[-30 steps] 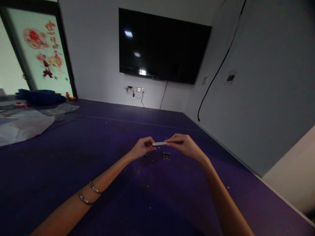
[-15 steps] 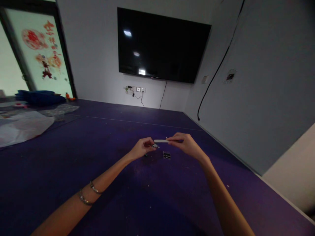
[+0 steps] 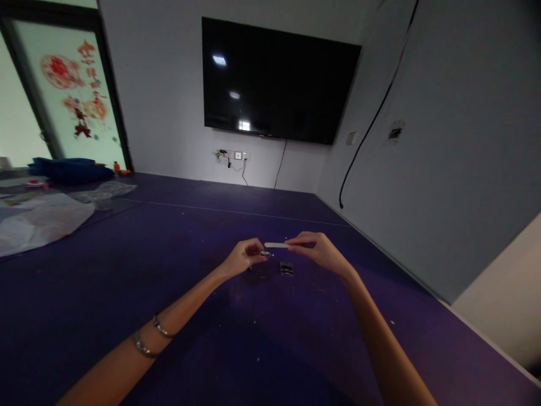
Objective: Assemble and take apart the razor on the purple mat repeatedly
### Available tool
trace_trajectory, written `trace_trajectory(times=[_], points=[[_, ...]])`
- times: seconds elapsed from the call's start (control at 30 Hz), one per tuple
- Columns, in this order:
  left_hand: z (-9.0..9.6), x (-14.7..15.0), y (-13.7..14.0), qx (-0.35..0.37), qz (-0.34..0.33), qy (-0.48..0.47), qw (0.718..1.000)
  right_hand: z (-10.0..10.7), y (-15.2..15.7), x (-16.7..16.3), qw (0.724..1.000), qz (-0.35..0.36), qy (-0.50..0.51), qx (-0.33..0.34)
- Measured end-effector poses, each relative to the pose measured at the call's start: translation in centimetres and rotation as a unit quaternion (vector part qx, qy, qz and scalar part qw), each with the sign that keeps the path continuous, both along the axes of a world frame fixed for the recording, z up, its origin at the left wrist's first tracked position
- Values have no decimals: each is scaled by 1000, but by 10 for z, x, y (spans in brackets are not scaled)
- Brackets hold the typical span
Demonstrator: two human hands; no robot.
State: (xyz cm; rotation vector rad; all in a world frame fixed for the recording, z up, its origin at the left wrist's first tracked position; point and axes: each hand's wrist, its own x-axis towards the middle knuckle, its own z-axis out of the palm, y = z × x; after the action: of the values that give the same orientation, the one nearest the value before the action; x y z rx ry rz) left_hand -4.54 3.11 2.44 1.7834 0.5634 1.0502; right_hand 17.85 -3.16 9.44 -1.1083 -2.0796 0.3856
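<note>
Between its thumb and fingers, my left hand (image 3: 244, 257) pinches a small pale and dark part (image 3: 265, 254), too small to name. My right hand (image 3: 315, 250) closes on one end of a thin, flat white stick (image 3: 276, 245). The stick's free end reaches across to the left fingertips, just above the small part; whether they touch I cannot tell. Below the stick, a small dark piece in a clear frame (image 3: 286, 269) lies on the purple surface (image 3: 257, 327). A small dark bit (image 3: 250, 269) shows under my left hand, partly hidden.
White sheeting (image 3: 51, 220), clear plastic wrap (image 3: 103, 190) and a dark blue cloth (image 3: 70, 170) lie at the far left. A television (image 3: 279, 79) hangs on the wall ahead. A black cable (image 3: 367, 132) hangs down the right wall. Tiny white specks dot the surface.
The view has shifted slightly, so everything sits a little lower. Both hands keep their grips, with the white stick still held near the left fingertips.
</note>
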Motion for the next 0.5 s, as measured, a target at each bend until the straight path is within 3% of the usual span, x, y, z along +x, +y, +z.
trace_trajectory(times=[0.17, 0.37, 0.5], points=[[2, 0, -2, -10, -4, -9, 1000, 0, -2, -5, 999, 48, 7, -25], [4, 0, -7, -19, 0, -8, 1000, -2, 1, -2, 1000, 19, 20, -8], [1, 0, -5, -16, -2, -15, 1000, -1, 0, -3, 999, 40, 18, -21]])
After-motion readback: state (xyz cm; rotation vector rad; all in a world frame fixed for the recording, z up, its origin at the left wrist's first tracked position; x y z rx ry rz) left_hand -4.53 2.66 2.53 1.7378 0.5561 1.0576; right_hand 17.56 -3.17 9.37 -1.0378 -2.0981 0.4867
